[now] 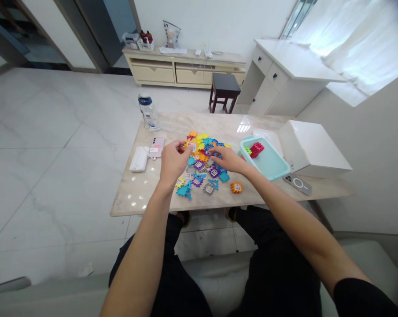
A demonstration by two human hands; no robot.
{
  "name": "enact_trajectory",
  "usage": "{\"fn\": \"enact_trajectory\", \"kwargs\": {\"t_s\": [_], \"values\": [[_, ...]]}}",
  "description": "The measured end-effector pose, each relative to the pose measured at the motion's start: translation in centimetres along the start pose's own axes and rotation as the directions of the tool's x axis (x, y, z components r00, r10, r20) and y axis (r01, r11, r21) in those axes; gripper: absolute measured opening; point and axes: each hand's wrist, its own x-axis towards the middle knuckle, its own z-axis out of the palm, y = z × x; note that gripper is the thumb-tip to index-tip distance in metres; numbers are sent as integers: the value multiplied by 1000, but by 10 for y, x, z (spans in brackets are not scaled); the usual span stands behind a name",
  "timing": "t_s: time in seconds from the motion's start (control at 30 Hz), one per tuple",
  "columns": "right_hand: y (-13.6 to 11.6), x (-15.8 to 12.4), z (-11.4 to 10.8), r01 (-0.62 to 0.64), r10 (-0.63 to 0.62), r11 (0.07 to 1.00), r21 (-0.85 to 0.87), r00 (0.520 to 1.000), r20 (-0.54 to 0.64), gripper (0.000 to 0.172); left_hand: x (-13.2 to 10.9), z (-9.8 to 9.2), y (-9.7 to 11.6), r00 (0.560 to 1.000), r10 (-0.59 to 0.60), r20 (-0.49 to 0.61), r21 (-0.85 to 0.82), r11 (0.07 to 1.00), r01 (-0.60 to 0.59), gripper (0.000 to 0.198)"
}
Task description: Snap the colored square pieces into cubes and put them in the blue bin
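Note:
My left hand (174, 157) is closed on an orange interlocking tile (193, 145) with a white printed label, held over the left of the pile. My right hand (227, 158) reaches over the pile's right side, fingers apart and bent down, close to a purple tile (207, 152); whether they touch it I cannot make out. The loose pile has blue, yellow, purple, grey and orange interlocking tiles, among them a grey tile (208, 189) and a turquoise tile (224, 176). A stack of orange tiles (236, 188) sits apart, near the table's front edge.
On the right of the marble table (133, 193) are a light-green tray (268, 163) holding red tiles (257, 149), a white box (318, 147) and a grey phone (298, 184). At left are a water bottle (150, 114), a pink phone (157, 146) and a white packet (140, 159).

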Motion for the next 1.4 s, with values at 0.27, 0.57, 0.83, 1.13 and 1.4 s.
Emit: {"fn": "enact_trajectory", "kwargs": {"t_s": [0.27,0.57,0.83,1.13,1.4], "values": [[42,61,82,145,-33,879,-455,969,246,48,-3,-18,26,959,-250,-136,-557,819,134,21],[43,77,86,245,-76,839,-486,937,342,34,-2,-25,28,930,-368,18,-721,639,267,33],[39,65,84,-6,27,944,-330,998,60,31,-3,-20,28,913,-402,72,-764,566,309,32],[20,7,19,-135,236,844,519,963,-134,42,-15,-6,29,931,-349,104,-662,675,327,31],[-11,-65,-20,4,229,672,741,950,-213,55,-35,31,17,909,-365,202,-386,824,416,27]]}}
